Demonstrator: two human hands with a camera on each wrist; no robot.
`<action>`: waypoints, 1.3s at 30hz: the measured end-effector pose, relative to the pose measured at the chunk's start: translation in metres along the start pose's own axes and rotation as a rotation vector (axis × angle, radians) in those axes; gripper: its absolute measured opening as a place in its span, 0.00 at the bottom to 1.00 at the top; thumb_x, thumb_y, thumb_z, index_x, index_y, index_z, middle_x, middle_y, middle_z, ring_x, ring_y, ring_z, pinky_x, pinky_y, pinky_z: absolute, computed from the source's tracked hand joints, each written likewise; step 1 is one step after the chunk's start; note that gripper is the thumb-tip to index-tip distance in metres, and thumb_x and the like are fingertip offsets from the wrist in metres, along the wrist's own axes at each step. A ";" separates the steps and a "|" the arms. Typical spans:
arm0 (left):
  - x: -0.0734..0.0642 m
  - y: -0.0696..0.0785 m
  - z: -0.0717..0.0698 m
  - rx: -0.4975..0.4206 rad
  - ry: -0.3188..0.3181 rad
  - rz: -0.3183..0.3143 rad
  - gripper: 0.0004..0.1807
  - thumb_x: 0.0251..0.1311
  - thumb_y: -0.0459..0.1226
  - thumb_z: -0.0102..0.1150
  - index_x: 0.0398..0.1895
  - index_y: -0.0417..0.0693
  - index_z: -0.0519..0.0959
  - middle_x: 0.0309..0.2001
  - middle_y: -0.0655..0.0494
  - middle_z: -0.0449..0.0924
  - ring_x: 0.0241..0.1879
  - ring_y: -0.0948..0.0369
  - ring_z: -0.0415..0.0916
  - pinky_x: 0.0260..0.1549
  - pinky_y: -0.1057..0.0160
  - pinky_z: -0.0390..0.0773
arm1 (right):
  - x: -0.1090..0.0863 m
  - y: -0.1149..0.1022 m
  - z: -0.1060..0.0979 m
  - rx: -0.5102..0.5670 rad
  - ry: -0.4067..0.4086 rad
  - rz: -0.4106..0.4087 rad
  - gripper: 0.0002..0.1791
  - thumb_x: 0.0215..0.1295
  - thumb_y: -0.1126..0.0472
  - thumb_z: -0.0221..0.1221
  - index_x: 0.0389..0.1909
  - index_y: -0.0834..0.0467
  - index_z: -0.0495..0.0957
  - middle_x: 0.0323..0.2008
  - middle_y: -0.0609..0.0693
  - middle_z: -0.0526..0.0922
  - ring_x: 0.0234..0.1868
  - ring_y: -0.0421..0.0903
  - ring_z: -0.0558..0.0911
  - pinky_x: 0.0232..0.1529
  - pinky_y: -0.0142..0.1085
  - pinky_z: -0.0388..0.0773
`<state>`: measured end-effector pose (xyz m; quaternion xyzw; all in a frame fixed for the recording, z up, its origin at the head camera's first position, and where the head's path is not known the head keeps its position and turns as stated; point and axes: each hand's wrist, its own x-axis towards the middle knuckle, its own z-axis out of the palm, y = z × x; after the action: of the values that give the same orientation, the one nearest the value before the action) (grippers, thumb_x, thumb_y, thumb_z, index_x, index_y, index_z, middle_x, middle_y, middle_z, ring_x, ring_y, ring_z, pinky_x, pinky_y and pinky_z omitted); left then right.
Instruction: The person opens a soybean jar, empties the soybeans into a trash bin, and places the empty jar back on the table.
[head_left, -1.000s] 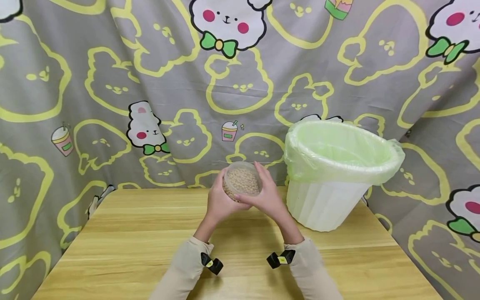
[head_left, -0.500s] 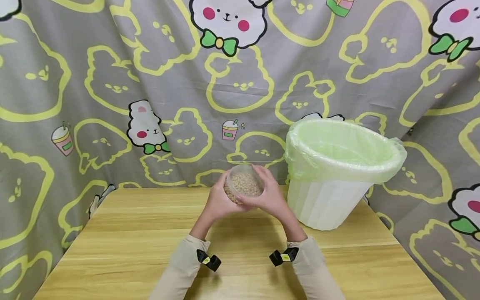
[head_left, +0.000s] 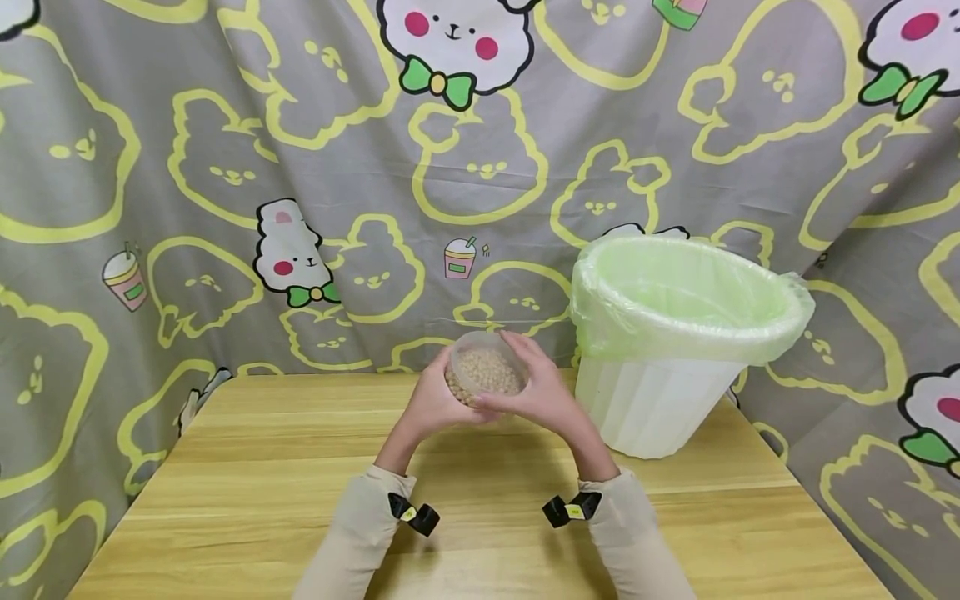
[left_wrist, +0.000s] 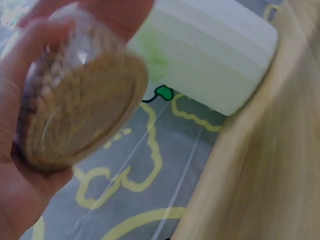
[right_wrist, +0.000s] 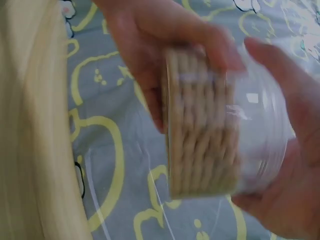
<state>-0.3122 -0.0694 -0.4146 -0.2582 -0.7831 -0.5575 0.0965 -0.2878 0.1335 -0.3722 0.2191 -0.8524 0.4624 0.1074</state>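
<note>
Between both hands is a clear round plastic jar [head_left: 486, 371], partly filled with small pale beans, over the far part of the table. My left hand [head_left: 433, 402] grips its left side and underside. My right hand [head_left: 546, 393] holds the right side, fingers near the top rim and thumb across the front. Seen from the left wrist, the flat bottom of the jar [left_wrist: 87, 107] is in view with beans packed against it. In the right wrist view the beans [right_wrist: 202, 135] fill the lower part, and the clear wall above shows no beans.
A white ribbed bin [head_left: 652, 408] lined with a pale green plastic bag [head_left: 675, 333] stands at the table's back right, just right of my right hand. The wooden table [head_left: 247, 492] ends at a grey cartoon-print curtain [head_left: 360, 175] behind.
My forearms have spread slightly apart and the jar has tipped a little, so the beans sit lower and more of the far inner wall shows. Both hands keep hold.
</note>
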 end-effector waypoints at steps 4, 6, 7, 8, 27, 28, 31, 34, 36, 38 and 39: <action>0.000 0.005 0.012 0.182 0.130 -0.001 0.66 0.26 0.46 0.88 0.76 0.48 0.62 0.65 0.47 0.74 0.62 0.49 0.75 0.60 0.46 0.78 | 0.001 -0.007 0.012 -0.038 0.085 0.116 0.62 0.45 0.42 0.79 0.78 0.58 0.59 0.78 0.58 0.59 0.77 0.61 0.59 0.72 0.63 0.63; 0.000 0.007 0.016 0.227 0.159 0.016 0.66 0.25 0.48 0.88 0.76 0.48 0.62 0.66 0.47 0.74 0.63 0.49 0.75 0.60 0.45 0.79 | 0.001 -0.010 0.016 -0.041 0.125 0.152 0.61 0.46 0.41 0.78 0.78 0.59 0.60 0.78 0.59 0.58 0.77 0.60 0.58 0.72 0.62 0.64; 0.000 0.008 0.018 0.241 0.167 0.023 0.66 0.25 0.48 0.88 0.75 0.48 0.62 0.66 0.48 0.74 0.62 0.49 0.76 0.59 0.45 0.79 | 0.001 -0.011 0.017 -0.045 0.141 0.160 0.61 0.46 0.40 0.77 0.78 0.59 0.60 0.77 0.59 0.59 0.77 0.60 0.58 0.71 0.62 0.65; -0.001 0.009 0.019 0.256 0.170 0.028 0.66 0.25 0.49 0.88 0.75 0.48 0.62 0.66 0.48 0.73 0.62 0.49 0.76 0.59 0.45 0.79 | 0.001 -0.011 0.018 -0.047 0.154 0.169 0.60 0.46 0.39 0.77 0.78 0.58 0.61 0.77 0.58 0.60 0.76 0.59 0.59 0.70 0.62 0.66; -0.002 0.006 0.009 0.227 0.059 -0.045 0.67 0.24 0.52 0.88 0.75 0.50 0.63 0.63 0.50 0.76 0.59 0.51 0.77 0.55 0.47 0.81 | -0.003 -0.006 0.008 -0.075 0.023 0.113 0.53 0.53 0.40 0.74 0.78 0.50 0.62 0.78 0.58 0.59 0.77 0.62 0.58 0.69 0.68 0.63; -0.002 0.006 0.012 0.260 0.089 -0.036 0.67 0.24 0.53 0.88 0.75 0.50 0.63 0.63 0.50 0.76 0.60 0.50 0.77 0.55 0.47 0.81 | -0.003 -0.007 0.010 -0.081 0.041 0.142 0.53 0.54 0.39 0.73 0.78 0.51 0.61 0.78 0.59 0.58 0.77 0.63 0.57 0.69 0.68 0.64; -0.003 0.006 0.021 0.332 0.154 0.018 0.67 0.24 0.53 0.87 0.75 0.46 0.63 0.65 0.47 0.74 0.61 0.48 0.77 0.57 0.45 0.81 | -0.002 -0.009 0.017 -0.094 0.101 0.201 0.53 0.56 0.37 0.70 0.78 0.56 0.61 0.77 0.63 0.58 0.77 0.66 0.58 0.68 0.67 0.66; -0.003 0.006 0.025 0.377 0.186 0.062 0.66 0.24 0.53 0.87 0.74 0.43 0.63 0.65 0.45 0.74 0.61 0.48 0.77 0.57 0.44 0.81 | -0.001 -0.009 0.021 -0.082 0.142 0.221 0.54 0.56 0.36 0.69 0.77 0.60 0.61 0.76 0.65 0.60 0.75 0.66 0.60 0.67 0.65 0.68; -0.003 0.006 0.026 0.367 0.183 0.051 0.66 0.24 0.53 0.87 0.73 0.44 0.64 0.64 0.46 0.75 0.61 0.49 0.78 0.57 0.45 0.81 | -0.001 -0.009 0.020 -0.066 0.142 0.232 0.54 0.55 0.36 0.70 0.77 0.59 0.62 0.76 0.63 0.61 0.75 0.64 0.61 0.67 0.64 0.69; -0.004 0.005 0.024 0.319 0.160 0.013 0.66 0.23 0.54 0.87 0.74 0.48 0.64 0.63 0.48 0.76 0.60 0.50 0.78 0.56 0.46 0.82 | -0.002 -0.007 0.019 -0.055 0.126 0.232 0.54 0.54 0.36 0.71 0.77 0.57 0.62 0.75 0.61 0.61 0.75 0.62 0.61 0.67 0.64 0.69; -0.004 0.005 0.023 0.285 0.141 -0.008 0.66 0.23 0.54 0.88 0.74 0.50 0.64 0.62 0.50 0.76 0.59 0.51 0.78 0.55 0.47 0.82 | -0.002 -0.006 0.017 -0.048 0.113 0.225 0.54 0.53 0.36 0.72 0.77 0.56 0.63 0.75 0.60 0.62 0.75 0.61 0.62 0.67 0.64 0.69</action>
<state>-0.3031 -0.0483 -0.4206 -0.1989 -0.8466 -0.4578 0.1847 -0.2830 0.1167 -0.3775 0.0930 -0.8750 0.4628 0.1080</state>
